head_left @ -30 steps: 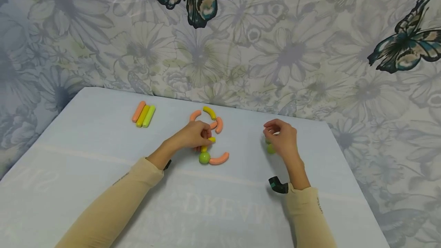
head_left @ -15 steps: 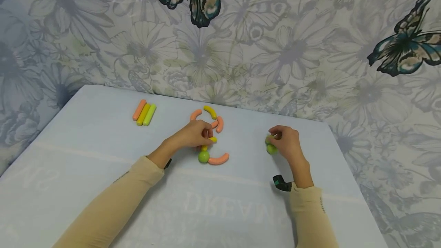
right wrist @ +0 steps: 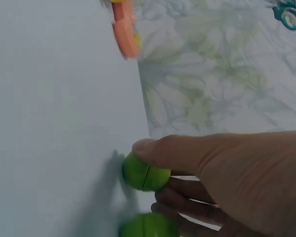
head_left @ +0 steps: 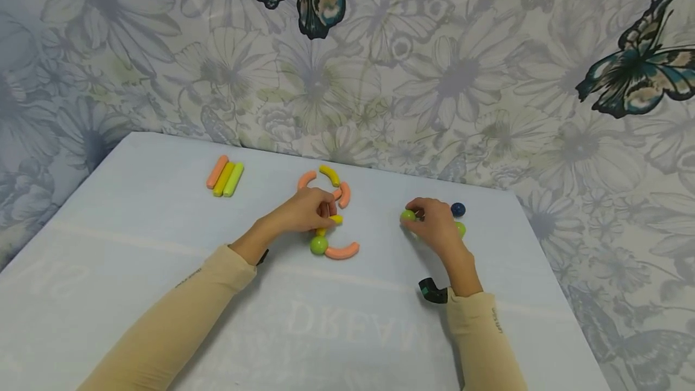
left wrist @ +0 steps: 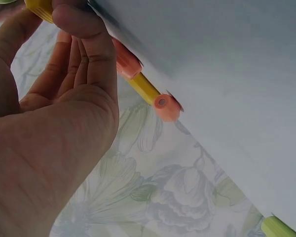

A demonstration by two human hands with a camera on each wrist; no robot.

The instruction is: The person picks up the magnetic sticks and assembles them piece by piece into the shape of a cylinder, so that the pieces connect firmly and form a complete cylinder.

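Observation:
My left hand (head_left: pixel 306 210) pinches a yellow curved piece (head_left: pixel 336 219) between thumb and fingers; part of it is hidden by the hand. Just below, a green ball (head_left: pixel 318 245) sits at the end of an orange curved piece (head_left: pixel 342 251). To the right, my right hand (head_left: pixel 434 222) grips a green ball (head_left: pixel 408 215) with thumb and fingertips. A seam runs round this ball in the right wrist view, where another green ball (right wrist: pixel 149 227) lies close under the fingers. A dark blue ball (head_left: pixel 458 209) and a partly covered green ball (head_left: pixel 460 230) are beside the right hand.
Orange and yellow curved pieces (head_left: pixel 329 175) form a rough arc behind the left hand. Three straight sticks (head_left: pixel 225 177), orange, yellow and light green, lie side by side at the back left. The white table (head_left: pixel 260 330) meets a flowered wall (head_left: pixel 456 83).
My right hand has closed on a green ball and carried it left. A dark blue ball now shows beside the hand. The left hand stays in place with the yellow curved piece.

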